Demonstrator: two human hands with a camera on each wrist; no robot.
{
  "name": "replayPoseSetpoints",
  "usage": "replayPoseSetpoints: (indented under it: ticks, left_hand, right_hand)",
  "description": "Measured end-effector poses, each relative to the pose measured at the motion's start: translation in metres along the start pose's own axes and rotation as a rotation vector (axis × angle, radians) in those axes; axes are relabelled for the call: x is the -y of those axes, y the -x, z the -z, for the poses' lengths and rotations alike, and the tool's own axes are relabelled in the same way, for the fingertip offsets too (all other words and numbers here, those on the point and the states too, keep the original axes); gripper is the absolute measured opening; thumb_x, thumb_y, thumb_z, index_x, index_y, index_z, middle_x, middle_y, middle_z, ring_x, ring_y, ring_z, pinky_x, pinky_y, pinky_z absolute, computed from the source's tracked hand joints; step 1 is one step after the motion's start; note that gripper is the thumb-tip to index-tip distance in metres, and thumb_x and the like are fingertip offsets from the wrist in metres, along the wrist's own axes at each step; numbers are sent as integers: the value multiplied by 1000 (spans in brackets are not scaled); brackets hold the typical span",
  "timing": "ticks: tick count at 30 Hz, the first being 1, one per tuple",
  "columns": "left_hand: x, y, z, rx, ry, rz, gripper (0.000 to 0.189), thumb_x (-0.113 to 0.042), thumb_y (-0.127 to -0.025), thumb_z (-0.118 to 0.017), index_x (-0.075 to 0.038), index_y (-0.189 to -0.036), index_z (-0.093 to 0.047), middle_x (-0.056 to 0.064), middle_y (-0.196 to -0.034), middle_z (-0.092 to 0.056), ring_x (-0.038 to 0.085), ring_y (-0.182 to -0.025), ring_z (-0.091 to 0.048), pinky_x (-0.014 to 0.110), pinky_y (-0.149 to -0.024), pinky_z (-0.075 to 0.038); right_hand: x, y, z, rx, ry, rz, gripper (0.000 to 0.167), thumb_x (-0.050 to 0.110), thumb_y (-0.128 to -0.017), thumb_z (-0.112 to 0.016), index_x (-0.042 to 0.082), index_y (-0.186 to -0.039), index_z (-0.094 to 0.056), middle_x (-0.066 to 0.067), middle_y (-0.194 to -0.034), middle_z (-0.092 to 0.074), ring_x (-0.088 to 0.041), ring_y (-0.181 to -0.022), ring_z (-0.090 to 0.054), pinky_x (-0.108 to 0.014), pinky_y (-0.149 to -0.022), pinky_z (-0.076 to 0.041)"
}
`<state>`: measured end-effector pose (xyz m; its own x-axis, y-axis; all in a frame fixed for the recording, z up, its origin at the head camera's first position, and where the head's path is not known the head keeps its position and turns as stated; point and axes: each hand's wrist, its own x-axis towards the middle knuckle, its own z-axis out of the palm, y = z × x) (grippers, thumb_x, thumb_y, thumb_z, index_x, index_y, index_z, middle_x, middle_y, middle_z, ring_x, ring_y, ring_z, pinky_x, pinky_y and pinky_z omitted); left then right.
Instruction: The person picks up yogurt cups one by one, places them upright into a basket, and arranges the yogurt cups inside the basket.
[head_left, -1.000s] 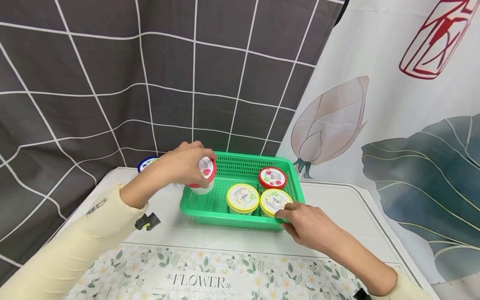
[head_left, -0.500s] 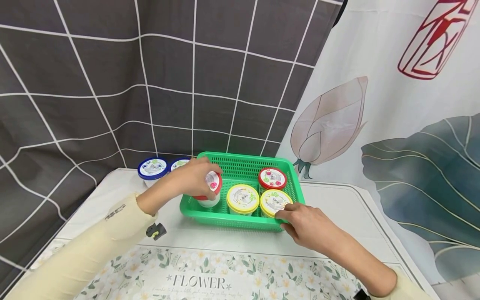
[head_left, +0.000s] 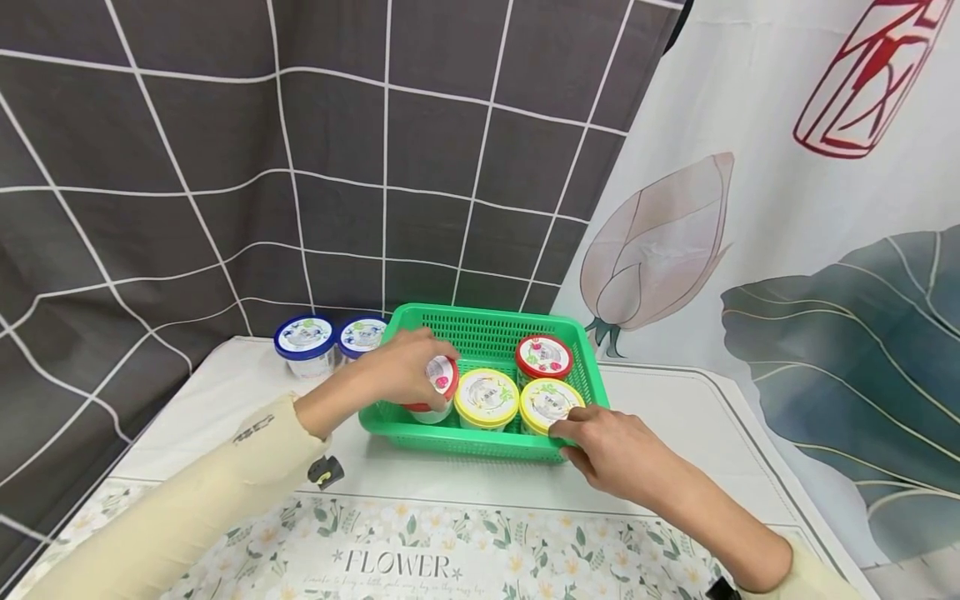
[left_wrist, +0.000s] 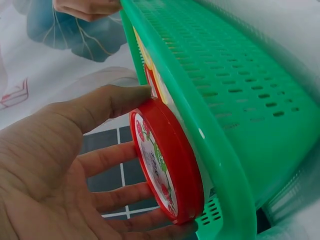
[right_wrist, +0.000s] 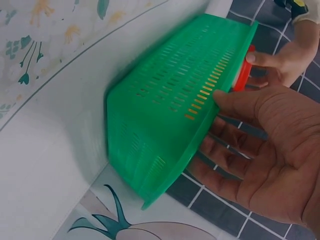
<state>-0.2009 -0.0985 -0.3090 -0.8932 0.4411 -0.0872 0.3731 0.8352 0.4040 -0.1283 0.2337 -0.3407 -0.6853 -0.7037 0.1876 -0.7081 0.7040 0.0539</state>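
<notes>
My left hand point(head_left: 408, 367) holds a tub with a red lid point(left_wrist: 167, 160) by its edge, thumb on one side and fingers on the other. That tub is inside the green plastic basket point(head_left: 487, 317), at its front left, beside a yellow-lidded tub point(head_left: 487, 398). My right hand point(head_left: 618, 446) grips the basket's front rim near the right corner; in the right wrist view the thumb is outside the rim. Its fingertips reach over a second yellow-lidded tub point(head_left: 551, 402), and whether they touch it I cannot tell. Another red-lidded tub point(head_left: 544, 357) stands behind that one.
Two blue-lidded tubs point(head_left: 305, 337) stand on the white table left of the basket; my left hand partly covers one. A floral mat point(head_left: 405, 542) lies along the front. A dark grid-patterned curtain point(head_left: 337, 150) hangs behind, with a white printed curtain point(head_left: 675, 250) at the right.
My left hand has moved right and slightly down with the red-lidded tub, bringing it next to the yellow-lidded one. The blue-lidded tubs have come into fuller view. My right hand stays in place.
</notes>
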Motion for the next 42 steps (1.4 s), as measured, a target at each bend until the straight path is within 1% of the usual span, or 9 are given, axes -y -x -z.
replayPoseSetpoints:
  ticks: [4,6,11,17,22,24,31,36,42]
  left_hand:
    - [0,-2,-3,3,-12,-2,71,-30,-85,-97,-21,-150,-71,14,-142,-65,38,-135,-56,57,-100,-64]
    - [0,-3,-5,10,-16,-3,71,-30,-85,-98,-22,-150,-71,14,-143,-65,39,-135,-56,58,-101,-64]
    - [0,-5,-7,56,-24,4,71,-32,-87,-97,-21,-152,-71,18,-156,-62,45,-145,-53,63,-108,-61]
    - [4,-5,-9,102,-28,-1,71,-32,-88,-96,-20,-153,-70,15,-149,-64,39,-139,-55,59,-107,-62]
    - [7,-4,-9,106,-21,-4,72,-32,-88,-96,-19,-154,-70,17,-158,-62,40,-143,-55,62,-111,-60]
    - [8,-4,-9,107,-22,-3,72,-31,-88,-96,-18,-154,-70,17,-158,-62,40,-143,-55,63,-112,-60]
    - [10,-5,-11,132,-48,-7,71,-30,-90,-96,-16,-154,-70,17,-150,-64,39,-137,-56,61,-111,-60]
    - [11,-6,-13,146,-57,-3,71,-33,-91,-95,-18,-155,-69,18,-157,-62,42,-143,-54,64,-114,-57]
    - [13,-7,-13,150,-60,-9,71,-34,-91,-95,-19,-156,-68,18,-158,-61,44,-146,-54,66,-117,-55]
  right_hand:
    - [-1,0,1,1,-5,0,24,11,-93,-91,22,-112,-81,7,-92,-72,-13,-80,-66,-30,-57,-55]
    - [-1,1,1,2,-3,-1,24,11,-93,-92,22,-111,-81,7,-92,-72,-14,-81,-67,-30,-57,-55]
    - [-1,1,0,0,6,-4,24,12,-93,-92,22,-111,-81,7,-92,-72,-14,-81,-68,-31,-57,-56]
    - [-1,0,0,-11,9,2,24,10,-92,-92,22,-111,-81,6,-92,-73,-14,-81,-68,-31,-57,-56]
    - [0,0,0,-15,14,2,25,10,-92,-92,22,-111,-81,6,-93,-73,-14,-81,-68,-31,-58,-57]
    - [0,0,0,-14,13,0,25,10,-92,-92,22,-112,-81,6,-94,-73,-14,-81,-68,-31,-58,-57]
    - [-1,-1,0,-4,9,1,24,11,-93,-91,22,-112,-81,6,-94,-74,-14,-82,-68,-31,-58,-57]
    - [-1,-1,-1,-3,3,5,23,12,-94,-91,22,-112,-81,6,-93,-73,-15,-82,-68,-31,-58,-57]
    - [-2,0,-1,-3,0,6,24,12,-93,-91,22,-112,-81,6,-94,-73,-15,-82,-68,-31,-58,-57]
